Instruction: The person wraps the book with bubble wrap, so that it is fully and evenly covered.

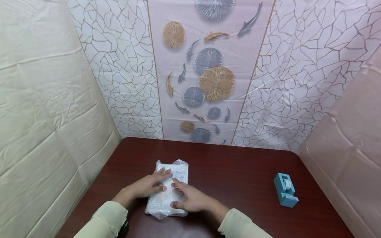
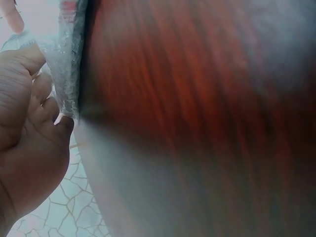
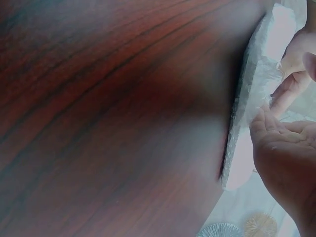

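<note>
A flat white packet in clear bubble wrap (image 1: 162, 202) lies on the dark red-brown table, with faint writing showing near its upper right. My left hand (image 1: 148, 185) rests on its upper left part, fingers spread. From the right, my right hand (image 1: 192, 199) touches the middle of the wrap with its fingertips, the thumb held apart. In the left wrist view, the left hand (image 2: 34, 133) lies along the edge of the bubble-wrapped packet (image 2: 71, 54). The right wrist view shows the right hand's (image 3: 289, 153) extended fingers against the wrap (image 3: 252, 89).
A blue tape dispenser (image 1: 286, 190) with a roll of clear tape stands on the right side of the wooden table (image 1: 232, 175). Patterned cloth (image 1: 205, 76) hangs behind the table's far edge, and beige cloth (image 1: 53, 119) hangs at the left side.
</note>
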The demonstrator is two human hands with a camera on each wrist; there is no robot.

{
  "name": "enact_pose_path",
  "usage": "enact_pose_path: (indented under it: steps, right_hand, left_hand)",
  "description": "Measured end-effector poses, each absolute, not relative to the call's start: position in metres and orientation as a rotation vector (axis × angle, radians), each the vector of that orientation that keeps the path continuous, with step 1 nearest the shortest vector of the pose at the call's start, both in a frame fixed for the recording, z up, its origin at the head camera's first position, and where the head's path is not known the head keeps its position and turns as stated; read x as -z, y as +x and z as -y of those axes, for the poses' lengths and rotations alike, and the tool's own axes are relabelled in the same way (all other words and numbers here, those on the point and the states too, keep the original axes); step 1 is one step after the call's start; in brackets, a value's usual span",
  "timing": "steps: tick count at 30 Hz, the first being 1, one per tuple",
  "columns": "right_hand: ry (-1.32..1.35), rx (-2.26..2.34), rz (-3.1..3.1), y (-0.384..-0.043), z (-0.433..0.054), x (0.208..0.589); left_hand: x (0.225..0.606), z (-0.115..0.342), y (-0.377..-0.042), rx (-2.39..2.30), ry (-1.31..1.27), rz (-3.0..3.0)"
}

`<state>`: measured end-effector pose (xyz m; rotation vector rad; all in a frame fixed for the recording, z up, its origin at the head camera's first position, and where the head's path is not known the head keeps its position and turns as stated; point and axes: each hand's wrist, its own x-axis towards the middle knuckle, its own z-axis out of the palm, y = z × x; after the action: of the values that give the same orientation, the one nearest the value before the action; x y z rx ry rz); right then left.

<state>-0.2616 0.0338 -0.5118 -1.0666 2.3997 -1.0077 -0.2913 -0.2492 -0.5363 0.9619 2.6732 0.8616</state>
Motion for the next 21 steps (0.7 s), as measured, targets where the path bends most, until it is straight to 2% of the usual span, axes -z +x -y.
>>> enact_pose_path:
  steps: [12,21]
  right_hand:
    - [-1.080,0.997,-2.399,-0.262,-0.036,0.509]
    - [-1.148,0.914,-2.501,-0.250,-0.040,0.506]
  left_hand:
    - [0.532,0.250,-0.290,-0.852,1.003,-2.737]
    - [0.528,0.247,-0.285,-0.735,1.052,-2.845]
